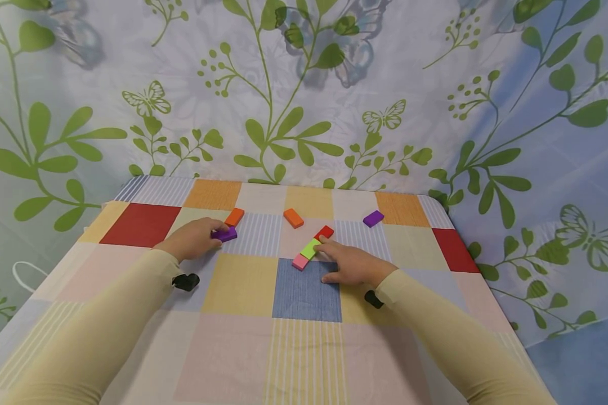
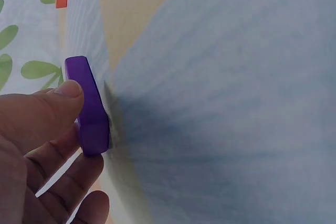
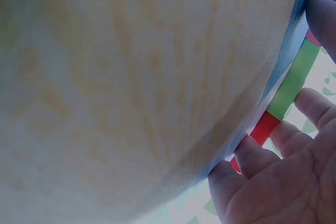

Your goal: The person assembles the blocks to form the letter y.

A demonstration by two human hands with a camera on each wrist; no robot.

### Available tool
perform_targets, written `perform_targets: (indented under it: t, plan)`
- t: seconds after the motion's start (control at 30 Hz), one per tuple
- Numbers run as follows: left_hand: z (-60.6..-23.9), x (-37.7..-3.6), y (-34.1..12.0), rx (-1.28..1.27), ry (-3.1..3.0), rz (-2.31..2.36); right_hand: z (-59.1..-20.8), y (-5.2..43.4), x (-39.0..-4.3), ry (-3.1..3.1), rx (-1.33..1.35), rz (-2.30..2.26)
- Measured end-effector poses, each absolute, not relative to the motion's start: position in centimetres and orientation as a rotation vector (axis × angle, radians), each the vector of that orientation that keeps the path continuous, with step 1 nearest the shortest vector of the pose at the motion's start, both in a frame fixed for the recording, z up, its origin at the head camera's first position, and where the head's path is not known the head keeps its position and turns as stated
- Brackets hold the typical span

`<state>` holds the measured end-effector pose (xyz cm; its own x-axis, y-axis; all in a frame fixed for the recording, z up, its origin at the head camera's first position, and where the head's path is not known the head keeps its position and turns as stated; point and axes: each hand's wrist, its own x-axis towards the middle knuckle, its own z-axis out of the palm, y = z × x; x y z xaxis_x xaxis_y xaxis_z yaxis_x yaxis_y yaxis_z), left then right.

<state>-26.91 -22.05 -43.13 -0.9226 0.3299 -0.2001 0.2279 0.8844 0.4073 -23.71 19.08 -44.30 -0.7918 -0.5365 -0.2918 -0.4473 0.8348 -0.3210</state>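
Note:
My left hand [image 1: 195, 239] pinches a purple block [image 1: 225, 234] between thumb and fingers. In the left wrist view, the thumb lies on one face of that purple block [image 2: 89, 108], with fingertips below and behind it. A red block [image 1: 325, 232], a lime green block [image 1: 311, 248] and a pink block [image 1: 300, 262] lie end to end in a slanting row. At the row's right side is my right hand [image 1: 357, 264], its fingers spread and the fingertips against or very near the green and red blocks. Its thumb stands apart, near the pink end.
Just beyond the left hand lies an orange block [image 1: 235, 217]. Another orange block [image 1: 293, 218] lies behind the row, and a second purple block [image 1: 373, 219] sits at the back right. A patchwork cloth [image 1: 243, 349] covers the table; a leaf-patterned curtain [image 1: 182, 140] hangs behind it.

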Motion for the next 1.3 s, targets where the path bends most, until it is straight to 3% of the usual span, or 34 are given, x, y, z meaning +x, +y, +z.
perform_targets:
  t: [0.5, 1.3]
  plan:
    - [-42.8, -26.9, -21.4, 0.356, 2.700, 0.566, -44.4, 19.2, -23.8, 2.645, -0.727, -0.318]
    - [-43.8, -27.2, -20.8, 0.465, 2.736, 0.599, -44.9, 19.3, -23.8, 2.645, -0.734, -0.318]
